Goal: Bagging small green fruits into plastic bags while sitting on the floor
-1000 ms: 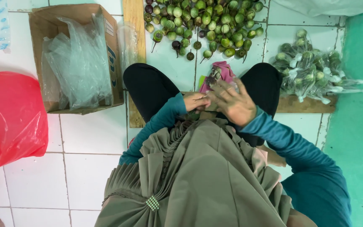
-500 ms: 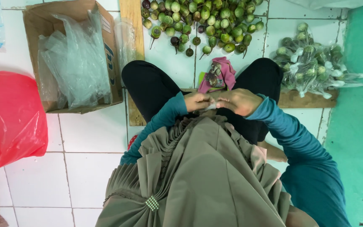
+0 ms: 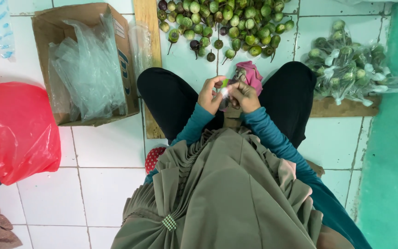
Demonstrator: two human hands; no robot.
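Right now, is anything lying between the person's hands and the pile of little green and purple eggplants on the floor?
Only a crumpled pink cloth lies just beyond the left hand and right hand, which pinch a small clear plastic bag. Past it, bare white tile leads to the heap of small green and purple eggplants.

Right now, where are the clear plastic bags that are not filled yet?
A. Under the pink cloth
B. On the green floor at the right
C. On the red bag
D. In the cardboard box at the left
D: the loose clear plastic bags lie inside the open cardboard box, left of the left hand.
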